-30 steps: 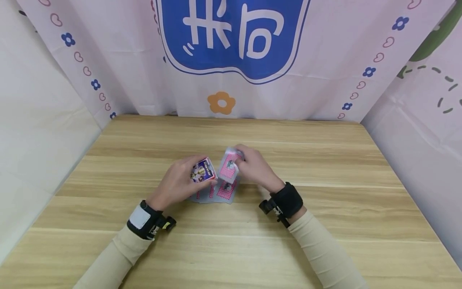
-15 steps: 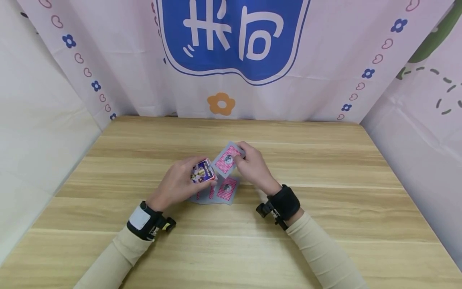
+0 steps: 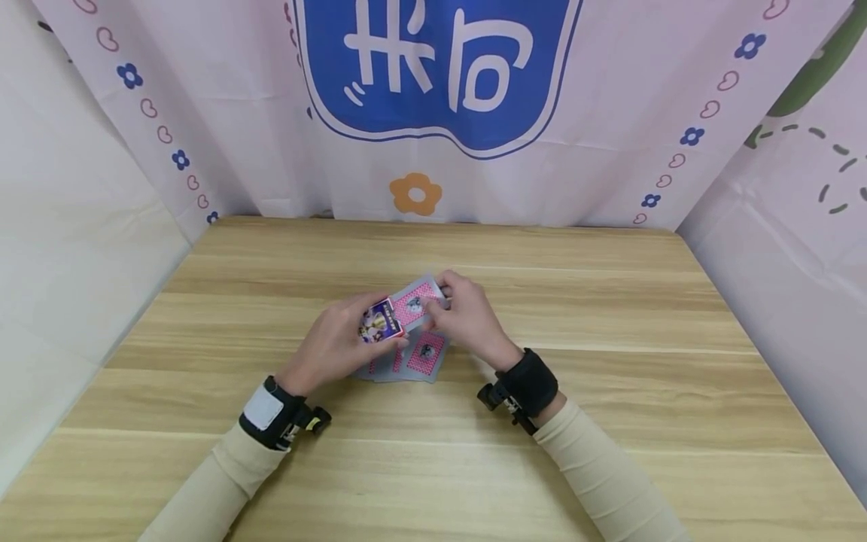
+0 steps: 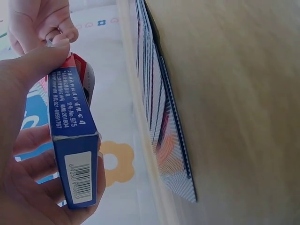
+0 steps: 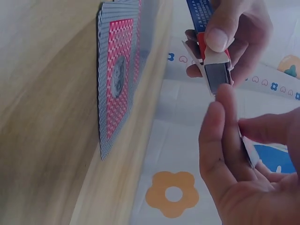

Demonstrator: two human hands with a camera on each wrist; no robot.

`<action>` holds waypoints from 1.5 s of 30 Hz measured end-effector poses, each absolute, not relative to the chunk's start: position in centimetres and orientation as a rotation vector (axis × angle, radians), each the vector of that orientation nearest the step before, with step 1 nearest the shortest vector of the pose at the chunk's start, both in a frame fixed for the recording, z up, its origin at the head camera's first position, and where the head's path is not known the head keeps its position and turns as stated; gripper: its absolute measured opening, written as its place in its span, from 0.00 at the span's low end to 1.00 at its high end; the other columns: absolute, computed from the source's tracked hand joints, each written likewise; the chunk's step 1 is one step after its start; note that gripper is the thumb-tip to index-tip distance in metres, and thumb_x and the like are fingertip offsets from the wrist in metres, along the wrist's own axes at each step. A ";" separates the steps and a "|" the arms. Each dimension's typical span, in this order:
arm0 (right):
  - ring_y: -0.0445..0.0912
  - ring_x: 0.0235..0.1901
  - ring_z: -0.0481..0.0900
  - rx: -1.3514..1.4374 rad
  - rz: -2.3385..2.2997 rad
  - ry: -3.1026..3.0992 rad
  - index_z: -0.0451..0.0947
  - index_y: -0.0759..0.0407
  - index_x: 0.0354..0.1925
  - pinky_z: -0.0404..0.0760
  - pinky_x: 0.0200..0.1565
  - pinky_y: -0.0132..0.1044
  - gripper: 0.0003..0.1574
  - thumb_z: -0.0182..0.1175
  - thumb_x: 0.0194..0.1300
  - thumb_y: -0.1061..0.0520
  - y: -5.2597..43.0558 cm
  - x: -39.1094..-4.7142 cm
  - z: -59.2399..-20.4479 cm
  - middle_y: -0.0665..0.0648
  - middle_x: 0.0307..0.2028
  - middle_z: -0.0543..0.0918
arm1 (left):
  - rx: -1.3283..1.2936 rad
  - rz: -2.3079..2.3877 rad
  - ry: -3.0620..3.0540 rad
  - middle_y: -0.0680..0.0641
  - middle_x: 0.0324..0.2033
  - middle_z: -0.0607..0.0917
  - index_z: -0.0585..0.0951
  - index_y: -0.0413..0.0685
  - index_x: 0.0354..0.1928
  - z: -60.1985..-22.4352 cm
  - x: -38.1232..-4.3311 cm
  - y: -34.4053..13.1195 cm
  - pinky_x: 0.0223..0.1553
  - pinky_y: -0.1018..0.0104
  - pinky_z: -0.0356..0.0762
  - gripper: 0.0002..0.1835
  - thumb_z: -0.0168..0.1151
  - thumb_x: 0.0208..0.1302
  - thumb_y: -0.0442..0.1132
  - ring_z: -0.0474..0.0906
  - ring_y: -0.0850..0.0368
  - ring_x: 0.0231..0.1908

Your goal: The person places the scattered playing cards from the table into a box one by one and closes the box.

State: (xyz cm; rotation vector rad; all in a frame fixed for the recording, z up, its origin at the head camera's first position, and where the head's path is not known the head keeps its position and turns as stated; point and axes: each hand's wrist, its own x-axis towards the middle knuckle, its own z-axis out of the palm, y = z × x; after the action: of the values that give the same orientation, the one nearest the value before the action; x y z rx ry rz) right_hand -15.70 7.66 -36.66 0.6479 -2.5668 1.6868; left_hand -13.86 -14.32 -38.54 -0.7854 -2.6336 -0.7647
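My left hand point(image 3: 332, 342) holds a blue, red-edged playing-card box point(image 3: 381, 321). Its mouth and lifted flaps face my right hand in the right wrist view, and its barcode end shows in the left wrist view. My right hand point(image 3: 472, 320) pinches one or more playing cards point(image 3: 413, 305) with pink patterned backs, between thumb and fingers. In the head view their near end meets the box's mouth; whether they are inside is hidden. Below both hands, a loose spread of cards point(image 3: 425, 355) lies back up on the table, partly covered by my left hand.
The wooden tabletop point(image 3: 433, 467) runs back to a printed curtain point(image 3: 257, 150) with a blue emblem. Light cloth walls stand at the left and right. A black strap with a small camera sits on each wrist.
My right hand first turns the held cards, then brings them leftward and down until their end meets the box. My left hand and the spread on the table stay in place.
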 end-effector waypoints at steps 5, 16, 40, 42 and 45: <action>0.40 0.29 0.80 0.798 1.503 -2.625 0.75 0.62 0.41 0.82 0.26 0.33 0.09 0.63 0.61 0.63 7.3 -15.5 -36.8 0.54 0.32 0.82 | -0.826 -0.769 -2.618 0.45 0.42 0.83 0.74 0.41 0.58 -38.6 -13.9 -14.2 0.27 0.65 0.78 0.40 0.71 0.46 0.59 0.75 0.62 0.32; 0.42 0.25 0.75 0.966 1.346 -2.711 0.78 0.59 0.47 0.76 0.22 0.31 0.13 0.56 0.63 0.66 7.4 -15.4 -36.7 0.54 0.27 0.80 | -0.835 -0.776 -2.624 0.45 0.43 0.82 0.73 0.42 0.58 -38.8 -13.8 -14.1 0.28 0.64 0.79 0.40 0.71 0.47 0.58 0.75 0.62 0.33; 0.39 0.26 0.77 0.919 1.347 -2.618 0.82 0.57 0.34 0.80 0.28 0.32 0.03 0.64 0.59 0.63 6.6 -15.1 -37.6 0.51 0.28 0.83 | -0.890 -0.767 -2.631 0.46 0.39 0.82 0.74 0.43 0.57 -38.9 -13.8 -13.8 0.26 0.65 0.79 0.36 0.72 0.48 0.54 0.75 0.61 0.32; 0.37 0.26 0.76 0.934 1.298 -2.639 0.82 0.57 0.34 0.79 0.27 0.32 0.03 0.63 0.60 0.64 6.4 -15.0 -37.7 0.51 0.28 0.83 | -0.887 -0.765 -2.642 0.45 0.40 0.82 0.74 0.43 0.57 -39.0 -13.7 -13.8 0.27 0.64 0.79 0.36 0.72 0.49 0.54 0.75 0.60 0.33; 0.37 0.26 0.76 0.964 1.230 -2.643 0.83 0.58 0.35 0.79 0.27 0.31 0.05 0.62 0.60 0.66 6.3 -14.9 -37.6 0.51 0.29 0.83 | -0.879 -0.763 -2.651 0.43 0.42 0.82 0.73 0.41 0.58 -39.1 -13.7 -13.8 0.28 0.63 0.80 0.37 0.71 0.49 0.54 0.76 0.59 0.34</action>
State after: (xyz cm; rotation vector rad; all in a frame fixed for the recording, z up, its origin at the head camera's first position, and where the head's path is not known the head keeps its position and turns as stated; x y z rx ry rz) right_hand -14.92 6.26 -37.63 0.9636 -2.6433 1.2304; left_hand -13.71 -13.81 -39.10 -0.8787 -2.6508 -0.7626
